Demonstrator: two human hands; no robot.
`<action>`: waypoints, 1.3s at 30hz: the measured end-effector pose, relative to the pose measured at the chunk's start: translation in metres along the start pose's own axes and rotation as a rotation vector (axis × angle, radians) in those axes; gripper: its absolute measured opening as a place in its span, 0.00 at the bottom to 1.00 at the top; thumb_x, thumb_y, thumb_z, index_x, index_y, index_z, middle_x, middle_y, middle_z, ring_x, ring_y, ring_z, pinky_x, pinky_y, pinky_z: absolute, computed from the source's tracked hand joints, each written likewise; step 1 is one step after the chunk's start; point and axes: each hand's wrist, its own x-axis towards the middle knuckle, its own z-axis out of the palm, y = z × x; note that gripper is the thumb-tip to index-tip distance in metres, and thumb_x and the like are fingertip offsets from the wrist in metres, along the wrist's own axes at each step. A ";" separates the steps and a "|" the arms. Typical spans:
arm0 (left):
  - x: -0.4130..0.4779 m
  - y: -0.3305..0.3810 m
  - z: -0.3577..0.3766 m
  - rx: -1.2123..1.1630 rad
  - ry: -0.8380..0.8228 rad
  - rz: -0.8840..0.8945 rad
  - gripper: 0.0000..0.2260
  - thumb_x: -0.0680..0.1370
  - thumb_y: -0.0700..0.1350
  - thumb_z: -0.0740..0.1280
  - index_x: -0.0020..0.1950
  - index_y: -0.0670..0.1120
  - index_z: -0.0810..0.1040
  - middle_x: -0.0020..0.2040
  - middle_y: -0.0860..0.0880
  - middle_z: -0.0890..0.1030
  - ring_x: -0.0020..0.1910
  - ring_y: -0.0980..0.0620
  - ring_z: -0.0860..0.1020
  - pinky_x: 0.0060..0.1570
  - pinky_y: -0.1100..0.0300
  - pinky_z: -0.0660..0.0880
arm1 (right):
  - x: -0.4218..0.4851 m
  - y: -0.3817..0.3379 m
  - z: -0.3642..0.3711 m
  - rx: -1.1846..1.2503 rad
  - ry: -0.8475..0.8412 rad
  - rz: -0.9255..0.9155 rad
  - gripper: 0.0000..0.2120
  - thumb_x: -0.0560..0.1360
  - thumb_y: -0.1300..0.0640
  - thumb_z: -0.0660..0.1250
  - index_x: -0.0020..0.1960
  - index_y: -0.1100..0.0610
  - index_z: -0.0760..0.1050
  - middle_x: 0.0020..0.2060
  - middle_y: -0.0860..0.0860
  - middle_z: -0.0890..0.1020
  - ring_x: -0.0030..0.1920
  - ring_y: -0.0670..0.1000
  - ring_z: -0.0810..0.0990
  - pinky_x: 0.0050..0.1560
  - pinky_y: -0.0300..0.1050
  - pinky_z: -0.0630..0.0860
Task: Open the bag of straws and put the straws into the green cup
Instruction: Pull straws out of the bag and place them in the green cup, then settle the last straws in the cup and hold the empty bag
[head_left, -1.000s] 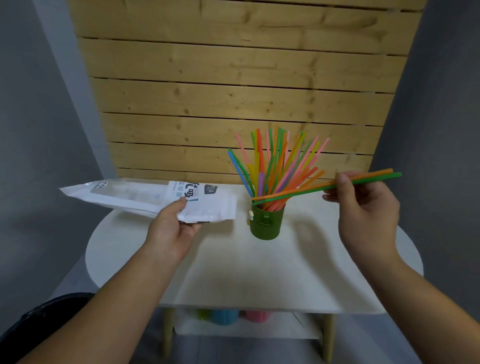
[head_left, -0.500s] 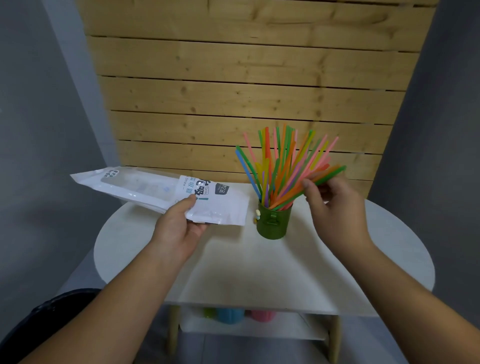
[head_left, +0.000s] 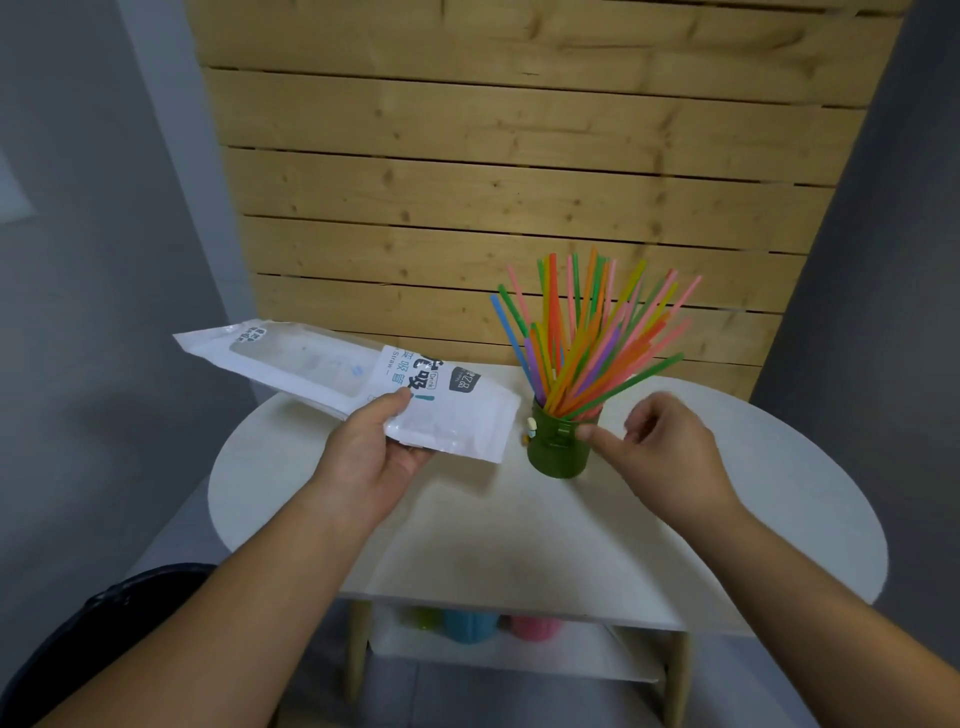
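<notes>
A green cup (head_left: 558, 444) stands upright on the white round table (head_left: 519, 535), right of centre. Several coloured straws (head_left: 587, 338) fan out of it, a green one leaning far right. My left hand (head_left: 376, 449) holds a white and clear plastic straw bag (head_left: 353, 382) above the table's left part; the bag looks flat, its open end pointing toward the cup. My right hand (head_left: 662, 449) is just right of the cup, holding nothing, fingers loosely curled, one fingertip touching the cup's rim area.
A wooden slat wall (head_left: 493, 182) rises directly behind the table. Under the tabletop a shelf (head_left: 498, 649) holds green, blue and pink cups. Grey walls stand on both sides. A dark object (head_left: 104, 623) sits low at the left.
My right hand put the orange and green straws into the cup, let go and dropped down beside the cup. My left hand kept holding the bag.
</notes>
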 end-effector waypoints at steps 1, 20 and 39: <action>-0.002 0.000 0.000 0.004 -0.003 0.002 0.12 0.81 0.37 0.65 0.64 0.40 0.80 0.54 0.44 0.87 0.47 0.47 0.87 0.43 0.51 0.85 | -0.004 0.001 0.000 0.017 -0.101 0.072 0.22 0.67 0.41 0.76 0.39 0.58 0.71 0.33 0.55 0.81 0.33 0.54 0.80 0.36 0.52 0.78; -0.064 0.020 -0.051 0.112 0.066 0.103 0.15 0.83 0.51 0.64 0.66 0.46 0.78 0.58 0.44 0.86 0.54 0.46 0.86 0.44 0.50 0.84 | -0.074 -0.071 0.065 0.945 -0.458 0.398 0.11 0.81 0.56 0.63 0.58 0.63 0.76 0.49 0.61 0.86 0.42 0.57 0.86 0.39 0.48 0.84; -0.170 0.016 -0.207 -0.049 0.623 -0.177 0.16 0.83 0.52 0.63 0.59 0.39 0.77 0.51 0.37 0.84 0.53 0.38 0.83 0.58 0.37 0.77 | -0.176 -0.089 0.184 0.668 -0.687 0.400 0.15 0.80 0.52 0.66 0.43 0.63 0.76 0.41 0.63 0.84 0.36 0.61 0.84 0.32 0.49 0.80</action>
